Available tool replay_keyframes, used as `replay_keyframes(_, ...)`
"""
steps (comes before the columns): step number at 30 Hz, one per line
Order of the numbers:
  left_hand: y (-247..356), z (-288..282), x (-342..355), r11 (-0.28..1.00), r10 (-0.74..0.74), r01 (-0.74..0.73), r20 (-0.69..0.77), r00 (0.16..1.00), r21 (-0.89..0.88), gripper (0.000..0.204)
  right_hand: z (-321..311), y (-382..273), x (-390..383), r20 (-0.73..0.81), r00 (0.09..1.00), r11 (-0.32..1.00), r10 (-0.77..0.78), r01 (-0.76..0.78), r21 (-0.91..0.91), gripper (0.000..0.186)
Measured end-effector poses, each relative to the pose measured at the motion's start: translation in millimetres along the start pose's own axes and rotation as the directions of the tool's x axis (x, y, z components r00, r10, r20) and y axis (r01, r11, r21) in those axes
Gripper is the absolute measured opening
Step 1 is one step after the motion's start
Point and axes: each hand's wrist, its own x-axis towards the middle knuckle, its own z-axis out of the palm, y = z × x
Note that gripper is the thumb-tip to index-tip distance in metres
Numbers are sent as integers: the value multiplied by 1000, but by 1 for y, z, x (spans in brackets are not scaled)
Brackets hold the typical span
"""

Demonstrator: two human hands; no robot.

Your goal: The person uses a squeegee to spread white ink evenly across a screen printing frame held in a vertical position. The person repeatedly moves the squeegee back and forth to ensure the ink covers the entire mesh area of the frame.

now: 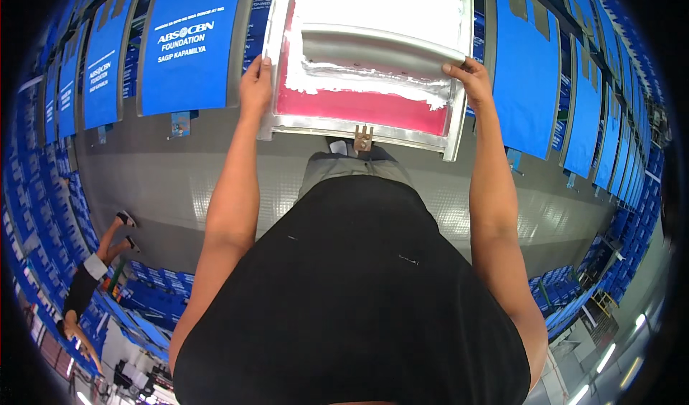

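Observation:
A metal screen printing frame [337, 130] with a red mesh is in front of me, its near rail close to my waist. White ink [359, 0] covers much of the mesh and is smeared unevenly at the near side. Across the mesh lies a long silver squeegee [380, 43], slightly slanted. My left hand [256, 86] is closed round the frame's left rail. At the right rail my right hand [475, 81] is closed, thumb over the inner side by the squeegee's right end; its other fingers are partly hidden. A small brass-coloured bracket [364, 138] sits on the near rail.
Blue printed panels [186, 46] hang in a row to my left, and more blue panels [527, 75] line the right. Behind me runs a grey floor [165, 182]. Another person [82, 286] stands farther off at the lower left, beside more blue racks.

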Motion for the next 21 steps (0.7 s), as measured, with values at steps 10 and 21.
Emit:
replay_keyframes(10, 125, 3, -59, 434, 653, -805, 474, 591, 405, 47, 45, -50, -85, 240, 930, 311, -278, 324, -893, 33)
replay_keyframes(21, 173, 68, 74, 371, 436, -731, 588, 681, 572, 27, 28, -103, 62, 282, 888, 186, -363, 366, -912, 28)
